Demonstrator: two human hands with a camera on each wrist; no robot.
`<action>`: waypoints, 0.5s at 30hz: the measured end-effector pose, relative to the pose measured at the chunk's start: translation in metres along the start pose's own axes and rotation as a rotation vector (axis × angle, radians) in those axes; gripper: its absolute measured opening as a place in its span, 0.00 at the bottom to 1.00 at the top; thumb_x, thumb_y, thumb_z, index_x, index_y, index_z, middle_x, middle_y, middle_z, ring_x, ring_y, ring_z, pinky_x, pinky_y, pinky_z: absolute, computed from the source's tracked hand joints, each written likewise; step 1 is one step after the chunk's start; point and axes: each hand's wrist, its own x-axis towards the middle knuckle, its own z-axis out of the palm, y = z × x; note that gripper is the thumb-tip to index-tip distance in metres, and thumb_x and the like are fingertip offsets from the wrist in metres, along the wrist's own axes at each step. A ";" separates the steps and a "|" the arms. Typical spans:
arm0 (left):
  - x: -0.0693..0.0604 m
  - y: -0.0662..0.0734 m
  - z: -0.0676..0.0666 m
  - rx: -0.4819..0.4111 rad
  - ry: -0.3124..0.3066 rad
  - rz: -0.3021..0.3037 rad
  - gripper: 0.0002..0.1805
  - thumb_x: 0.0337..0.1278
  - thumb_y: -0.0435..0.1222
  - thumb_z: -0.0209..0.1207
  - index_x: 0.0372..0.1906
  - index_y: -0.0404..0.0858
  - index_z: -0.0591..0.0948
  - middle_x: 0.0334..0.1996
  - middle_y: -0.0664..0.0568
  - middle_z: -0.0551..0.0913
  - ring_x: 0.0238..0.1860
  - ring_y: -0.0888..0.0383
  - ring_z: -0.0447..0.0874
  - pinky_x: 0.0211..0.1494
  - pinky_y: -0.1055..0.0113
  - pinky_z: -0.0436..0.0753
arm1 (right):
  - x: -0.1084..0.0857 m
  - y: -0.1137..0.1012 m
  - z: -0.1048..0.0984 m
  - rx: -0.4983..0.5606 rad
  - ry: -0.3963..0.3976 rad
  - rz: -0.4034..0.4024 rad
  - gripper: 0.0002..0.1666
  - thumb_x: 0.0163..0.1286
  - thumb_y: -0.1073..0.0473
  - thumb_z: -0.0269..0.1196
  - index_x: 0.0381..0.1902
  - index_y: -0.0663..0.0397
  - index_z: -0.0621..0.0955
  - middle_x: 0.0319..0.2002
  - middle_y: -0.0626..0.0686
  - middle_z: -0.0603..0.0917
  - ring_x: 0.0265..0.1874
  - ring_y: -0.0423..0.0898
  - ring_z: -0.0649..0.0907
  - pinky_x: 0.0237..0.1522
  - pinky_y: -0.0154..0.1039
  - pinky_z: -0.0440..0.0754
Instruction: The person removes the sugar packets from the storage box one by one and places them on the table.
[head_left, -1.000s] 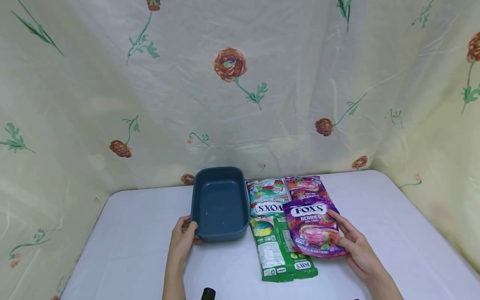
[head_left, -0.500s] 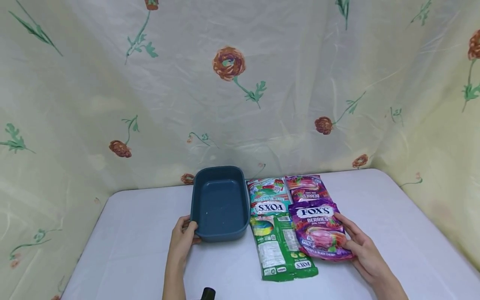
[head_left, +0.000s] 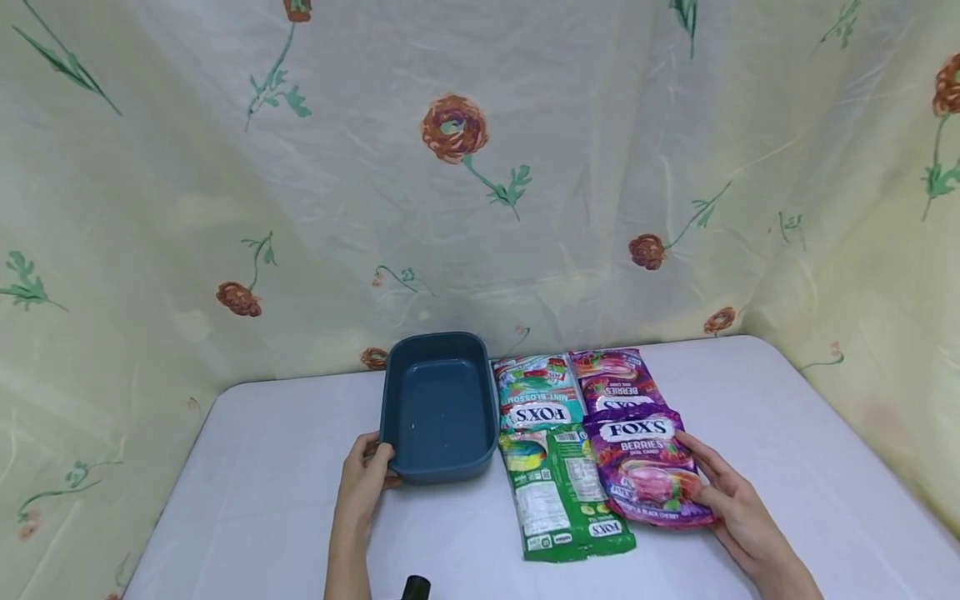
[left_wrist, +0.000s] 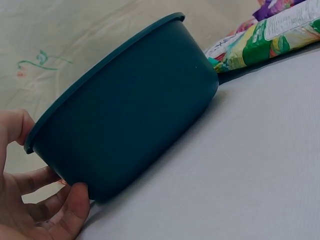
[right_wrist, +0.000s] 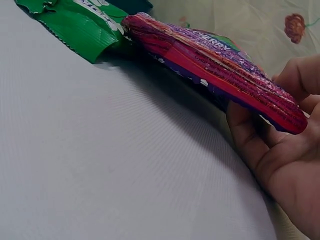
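A deep blue rectangular tub (head_left: 442,408) stands on the table in the head view. My left hand (head_left: 365,473) grips its near-left corner. In the left wrist view one digit lies at the tub's rim and other fingers (left_wrist: 75,207) are low against its side. My right hand (head_left: 738,508) holds a purple bag of berries candy (head_left: 648,467) by its right edge. The right wrist view shows this bag (right_wrist: 215,67) tilted, its right end raised off the table. Its left edge overlaps a green candy bag (head_left: 562,500); whether they touch cannot be told.
Behind the green bag lies a mint blossom candy bag (head_left: 536,396), beside a second purple berries bag (head_left: 615,379). A floral curtain (head_left: 480,208) hangs behind the white table (head_left: 262,483). A dark rounded object (head_left: 416,587) pokes in at the bottom edge.
My right hand has drawn the purple candy bag to the right and slightly nearer, uncovering more of the green bag. The left hand and the tub stay in place.
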 end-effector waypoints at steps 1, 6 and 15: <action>0.000 0.000 -0.001 0.000 0.001 0.001 0.26 0.54 0.37 0.47 0.60 0.36 0.71 0.50 0.40 0.75 0.37 0.55 0.79 0.39 0.65 0.82 | 0.000 0.001 0.001 -0.005 -0.002 -0.001 0.45 0.64 0.74 0.47 0.75 0.44 0.49 0.76 0.54 0.31 0.56 0.21 0.70 0.53 0.27 0.76; 0.001 -0.003 -0.005 0.000 0.021 0.011 0.25 0.55 0.37 0.47 0.60 0.35 0.71 0.50 0.39 0.76 0.35 0.55 0.79 0.38 0.65 0.82 | 0.002 0.004 0.005 -0.105 0.041 0.007 0.43 0.65 0.72 0.49 0.75 0.46 0.51 0.75 0.54 0.40 0.54 0.21 0.71 0.51 0.27 0.77; -0.006 -0.011 0.004 -0.016 0.089 0.071 0.22 0.57 0.37 0.48 0.58 0.36 0.73 0.45 0.41 0.79 0.33 0.56 0.78 0.35 0.68 0.79 | 0.003 0.006 0.011 -0.553 0.194 0.085 0.41 0.67 0.68 0.47 0.74 0.35 0.54 0.75 0.61 0.48 0.67 0.35 0.65 0.49 0.15 0.68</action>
